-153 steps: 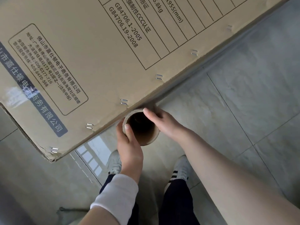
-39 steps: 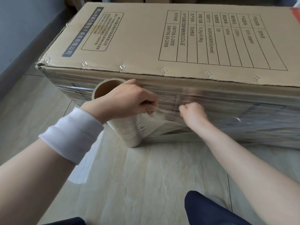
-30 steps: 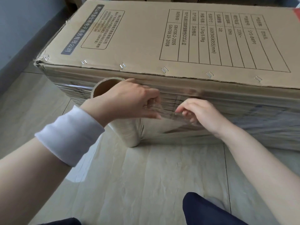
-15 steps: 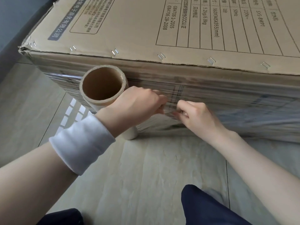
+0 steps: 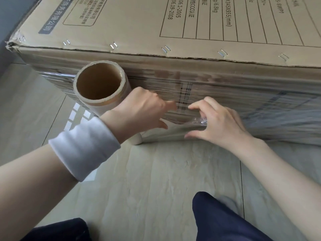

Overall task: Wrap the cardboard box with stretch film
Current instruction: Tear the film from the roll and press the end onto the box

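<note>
So we're crouched at the near side of the cardboard box [image 5: 139, 23], which lies flat on the tiled floor [image 5: 156, 171] and fills the far half of the view; its top is bare card with a printed table and a row of staples [image 5: 113, 45] along the near edge; its near side is already covered in shiny layers of stretch film [image 5: 243, 94].

Our roll [image 5: 99, 80] stands on end on the floor at the left, right up against that wrapped side, its open cardboard core facing up at us; can't say if it actually touches the box; a loose sheet of film runs low along the box from the roll toward the right.

Our left hand [image 5: 140, 108] is in front of the roll, wearing a white wristband [image 5: 83, 145]; forefinger and thumb are straight and spread wide, pointing right, with nothing pinched between them; the other fingers are hidden behind the hand.

Our right hand [image 5: 220, 122] is just to the right, a small gap between the two; forefinger and thumb are splayed apart, the middle fingers are bent in and have hold of a crumpled bit of the film against the lower part of the box side.

Our knees in dark trousers [image 5: 217, 220] poke in at the near edge; a grey wall [image 5: 10, 14] shows at the far left.
</note>
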Tool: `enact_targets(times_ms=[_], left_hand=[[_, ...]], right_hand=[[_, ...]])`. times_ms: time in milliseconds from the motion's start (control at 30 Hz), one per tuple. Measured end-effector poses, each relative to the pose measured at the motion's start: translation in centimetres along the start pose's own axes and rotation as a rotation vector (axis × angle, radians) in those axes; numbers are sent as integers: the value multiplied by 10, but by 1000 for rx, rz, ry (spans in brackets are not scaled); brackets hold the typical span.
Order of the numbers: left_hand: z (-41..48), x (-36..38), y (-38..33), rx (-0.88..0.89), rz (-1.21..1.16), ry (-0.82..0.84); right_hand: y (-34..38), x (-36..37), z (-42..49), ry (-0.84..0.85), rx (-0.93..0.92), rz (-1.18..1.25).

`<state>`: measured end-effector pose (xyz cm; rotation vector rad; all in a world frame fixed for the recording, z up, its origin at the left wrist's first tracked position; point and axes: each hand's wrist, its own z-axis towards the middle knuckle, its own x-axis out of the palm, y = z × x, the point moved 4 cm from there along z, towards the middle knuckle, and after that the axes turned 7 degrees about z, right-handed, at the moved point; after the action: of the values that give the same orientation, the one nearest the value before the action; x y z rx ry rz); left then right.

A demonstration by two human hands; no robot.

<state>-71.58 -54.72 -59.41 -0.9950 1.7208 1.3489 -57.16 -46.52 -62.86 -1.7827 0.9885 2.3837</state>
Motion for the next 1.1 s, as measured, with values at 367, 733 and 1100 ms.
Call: enact_targets(times_ms=[367, 733, 1100], left_hand=[[-3, 27, -8, -47, -377, -34], [1, 27, -16, -123, -299, -81], [-26, 32, -10, 204, -419, -283]], right_hand=[[31, -2, 30, 83, -294, -182], [23, 16, 39, 295, -52, -269], [-15, 30, 24, 354, 43, -252]])
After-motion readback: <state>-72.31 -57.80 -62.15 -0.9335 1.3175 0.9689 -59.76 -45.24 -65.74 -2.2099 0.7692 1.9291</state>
